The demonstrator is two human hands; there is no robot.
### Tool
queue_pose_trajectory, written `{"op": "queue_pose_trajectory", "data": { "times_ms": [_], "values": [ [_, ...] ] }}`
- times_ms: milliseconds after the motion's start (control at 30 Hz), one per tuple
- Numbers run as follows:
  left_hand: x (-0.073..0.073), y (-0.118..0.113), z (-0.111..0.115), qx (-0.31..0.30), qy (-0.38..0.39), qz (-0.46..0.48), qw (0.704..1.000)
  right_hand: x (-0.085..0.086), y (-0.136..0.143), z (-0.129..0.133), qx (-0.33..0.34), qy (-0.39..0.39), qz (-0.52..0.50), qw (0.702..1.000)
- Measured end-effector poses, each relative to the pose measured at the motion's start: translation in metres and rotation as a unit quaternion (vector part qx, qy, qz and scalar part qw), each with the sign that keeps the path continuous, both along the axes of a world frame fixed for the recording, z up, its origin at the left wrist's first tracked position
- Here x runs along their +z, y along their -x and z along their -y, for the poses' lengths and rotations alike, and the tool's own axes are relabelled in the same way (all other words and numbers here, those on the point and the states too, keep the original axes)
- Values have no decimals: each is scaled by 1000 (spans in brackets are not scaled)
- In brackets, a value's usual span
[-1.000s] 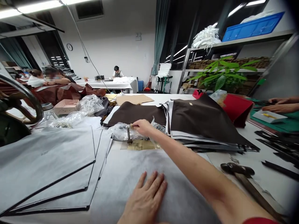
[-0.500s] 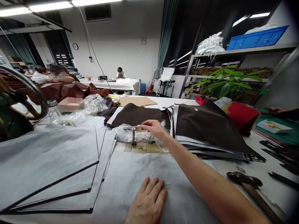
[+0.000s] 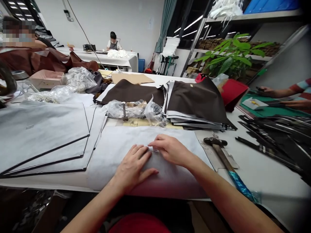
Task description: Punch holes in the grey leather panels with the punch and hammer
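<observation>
My left hand [image 3: 133, 166] lies flat on a pale grey sheet [image 3: 114, 139], fingers apart, pressing it against the table. Its fingertips touch the left side of a small dotted patch [image 3: 153, 149] in the sheet. From the right, my right hand [image 3: 171, 149] meets the same patch, thumb and forefinger pinched together over it. Whatever sits between those fingers is too small to make out. Beyond the sheet a short metal post-like tool [image 3: 124, 111] stands upright beside a clear plastic bag [image 3: 136, 109] of small items.
A hammer [image 3: 222, 157] with a blue-wrapped handle lies at right, near black strips [image 3: 274, 142]. Dark brown sheets [image 3: 194, 103] are stacked behind; more grey sheets [image 3: 43, 136] fan out at left. Another person's hands [image 3: 272, 92] are at far right.
My right hand has come back from the plastic bag to the dotted patch. My left hand still rests on the sheet, beside the patch. The view has tilted downward.
</observation>
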State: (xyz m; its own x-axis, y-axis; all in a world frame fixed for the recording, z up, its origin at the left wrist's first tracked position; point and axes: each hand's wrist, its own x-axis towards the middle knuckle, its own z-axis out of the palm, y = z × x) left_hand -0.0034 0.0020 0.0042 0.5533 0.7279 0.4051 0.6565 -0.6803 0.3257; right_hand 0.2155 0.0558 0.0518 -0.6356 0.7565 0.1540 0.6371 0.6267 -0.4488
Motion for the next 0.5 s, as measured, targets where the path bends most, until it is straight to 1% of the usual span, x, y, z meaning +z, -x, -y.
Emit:
{"op": "queue_pose_trajectory", "data": {
  "times_ms": [33, 100, 167, 233, 333, 500],
  "values": [
    [-2, 0, 0, 4, -5, -1, 1000, -3, 1, 0, 0, -19, 5, 1000],
    [-5, 0, 1, 14, -12, -5, 1000, -10, 3, 3, -24, -53, -4, 998],
    [-7, 1, 1, 18, -16, -9, 1000, -17, 4, 10, -54, -71, -11, 996],
    [-8, 1, 1, 17, -20, -9, 1000, -22, 4, 18, -70, -81, -16, 994],
    [-10, 1, 1, 16, -23, -4, 1000, -29, 3, 23, -66, -90, -47, 993],
    [-10, 1, 1, 19, -24, 1, 1000, -36, 1, 18, -35, -98, -87, 991]
  ]
}}
